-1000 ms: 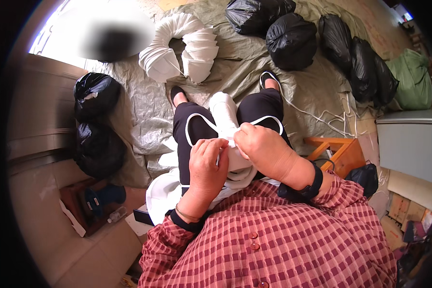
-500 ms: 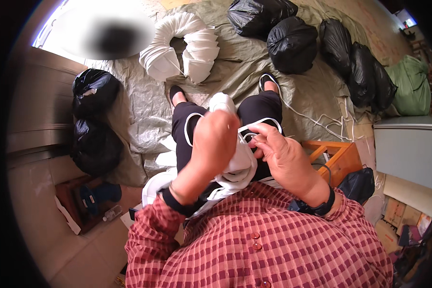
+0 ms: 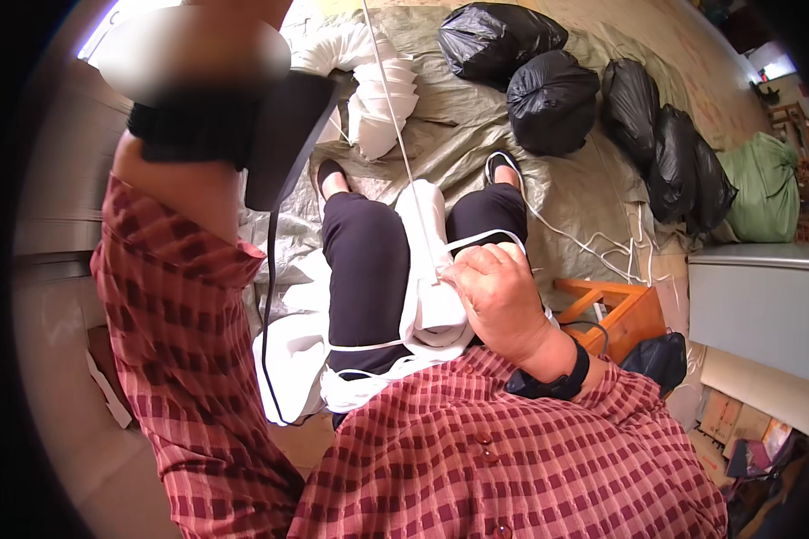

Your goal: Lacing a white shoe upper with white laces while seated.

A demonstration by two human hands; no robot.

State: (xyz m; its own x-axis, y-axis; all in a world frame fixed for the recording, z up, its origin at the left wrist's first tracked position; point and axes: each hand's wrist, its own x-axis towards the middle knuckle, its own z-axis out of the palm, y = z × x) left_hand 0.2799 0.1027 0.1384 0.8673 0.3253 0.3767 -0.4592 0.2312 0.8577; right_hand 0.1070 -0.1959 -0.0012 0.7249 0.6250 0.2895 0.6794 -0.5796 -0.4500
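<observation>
Right hand [image 3: 502,295] pinches cord [image 3: 392,101] at a long, rounded white roll [image 3: 422,216]; what the left hand [image 3: 241,12] holds I cannot tell

"What's up top?"
"A red-checked shirt [image 3: 476,422] with round red buttons [image 3: 488,457]."
"What else?"
"Black wristbands [image 3: 548,386], a black cable [image 3: 268,314] beside the left sleeve [image 3: 184,332]."
"Below?"
"Dark trousers [image 3: 366,260] and dark, low-cut shoes [image 3: 330,168]."

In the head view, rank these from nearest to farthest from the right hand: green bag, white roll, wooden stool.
1. White roll: between the thighs, just left of the right hand.
2. Wooden stool: to the right.
3. Green bag: far right, farther ahead.
</observation>
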